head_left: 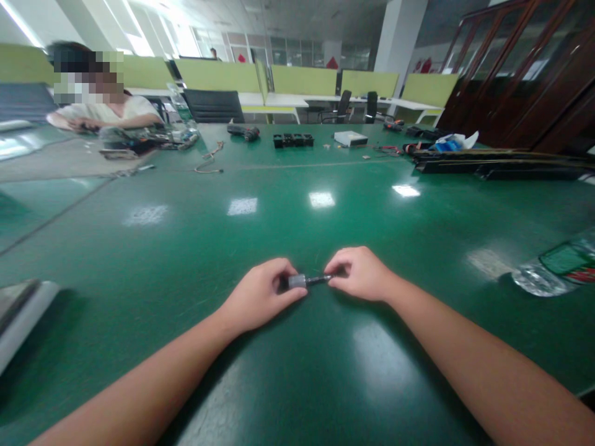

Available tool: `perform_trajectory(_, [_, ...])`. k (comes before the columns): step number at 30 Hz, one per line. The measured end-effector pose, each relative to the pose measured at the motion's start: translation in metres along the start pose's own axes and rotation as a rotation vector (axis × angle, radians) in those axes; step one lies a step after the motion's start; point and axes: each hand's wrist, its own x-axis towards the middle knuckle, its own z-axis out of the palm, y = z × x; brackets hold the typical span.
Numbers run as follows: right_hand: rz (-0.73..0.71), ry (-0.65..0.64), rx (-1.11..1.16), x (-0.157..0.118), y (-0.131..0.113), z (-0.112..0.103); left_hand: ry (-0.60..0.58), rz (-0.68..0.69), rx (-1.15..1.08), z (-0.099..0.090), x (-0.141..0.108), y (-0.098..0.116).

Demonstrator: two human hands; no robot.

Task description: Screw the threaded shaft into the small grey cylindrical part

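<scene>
Between my two hands, just above or on the green table [279, 229], lies a small tool [297, 282] with a grey cylindrical body and a thin dark shaft pointing right. The thumb and fingers of my left hand [263, 294] pinch the grey body. At the other end, my right hand [360, 272] pinches the tip of the dark shaft between thumb and forefinger. Whether a separate small piece sits at that tip is too small to tell.
A plastic bottle [553, 269] lies at the right. A pale-edged object [28, 316] is at the left edge. Along the far side are black blocks [294, 140], a white box [351, 139], a power tool [244, 132] and long dark strips [493, 164]. A person [105, 111] sits at the far left.
</scene>
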Motion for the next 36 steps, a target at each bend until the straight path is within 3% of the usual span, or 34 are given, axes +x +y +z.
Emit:
perform_trajectory(12, [-0.122, -0.052, 0.098, -0.001, -0.004, 0.003, 0.000, 0.001, 0.001, 0.000, 0.000, -0.001])
perform_trajectory(20, [0.007, -0.082, 0.248, -0.003, -0.010, 0.010, 0.001, 0.004, -0.005, 0.000, 0.000, -0.001])
perform_trajectory(36, [-0.141, -0.054, 0.065, -0.001, -0.005, 0.011, 0.001, 0.017, -0.009, 0.000, 0.001, -0.001])
